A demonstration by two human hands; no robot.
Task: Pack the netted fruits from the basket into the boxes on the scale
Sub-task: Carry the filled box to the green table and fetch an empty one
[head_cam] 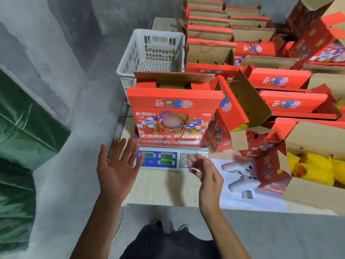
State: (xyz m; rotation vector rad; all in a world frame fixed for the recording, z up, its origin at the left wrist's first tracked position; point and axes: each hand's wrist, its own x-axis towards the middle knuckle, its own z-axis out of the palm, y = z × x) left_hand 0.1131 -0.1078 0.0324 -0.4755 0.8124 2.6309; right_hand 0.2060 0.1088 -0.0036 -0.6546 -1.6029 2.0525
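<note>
A red fruit box (171, 116) with a rope handle stands upright on the scale (168, 159), its top flaps open. Behind it sits a white plastic basket (149, 51) that looks empty. My left hand (116, 165) hovers in front of the scale's left side, palm up, fingers spread, holding nothing. My right hand (205, 171) floats over the scale's keypad with loosely bent fingers, also holding nothing. Yellow netted fruits (313, 169) lie in an open box (317, 146) at the right.
Many open red boxes (280, 81) crowd the table to the right and behind. A white game controller (240, 174) lies on white paper right of the scale. A grey wall and green tarp (22, 131) are at the left.
</note>
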